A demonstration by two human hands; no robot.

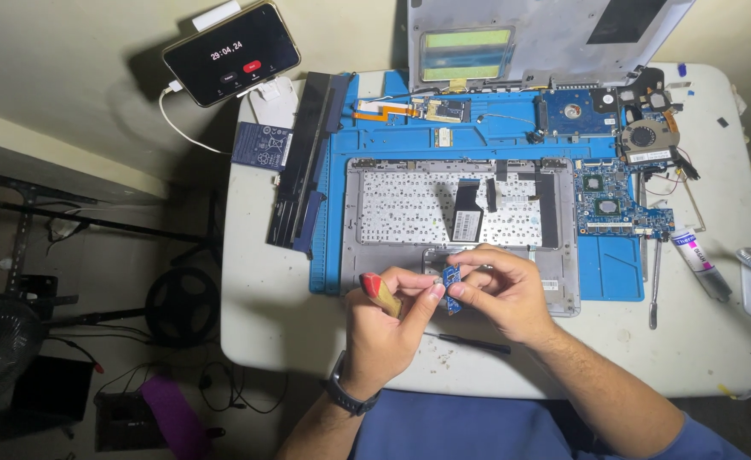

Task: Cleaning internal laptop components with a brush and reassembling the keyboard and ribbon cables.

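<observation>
Laptop teardown, well along. The keyboard deck [460, 217] lies face down on the blue mat [375, 128], stripped to bare metal w/ a black ribbon patch at its centre; take it as the landmark.

Right hand [507, 294], just in front of the deck's near edge, pinches a small blue circuit board [452, 285] between thumb and fingers. Left hand [388, 328], touching it from the left, is closed round a screwdriver w/ a red-and-yellow handle [379, 294]; its fingertips meet the same board. Tip looks to be at the board, but it's hidden by fingers, can't tell for sure.

Already out and laid around the deck:
- right of it: mainboard [618, 204], fan [644, 136], hard drive [575, 111]
- behind it: small card w/ orange flex cable [418, 108], and the lid/screen shell [546, 38] propped up
- left of it: long black battery [307, 162]

Judging by that, removal is mostly done; only the small board in hand is being worked. No sign of reassembly.

Also on the table [281, 307]: a thin black tool [473, 343] near the hands, a tube of paste [699, 260] far right of the deck, a phone showing a timer [230, 53] beyond the table's far left corner.
</observation>
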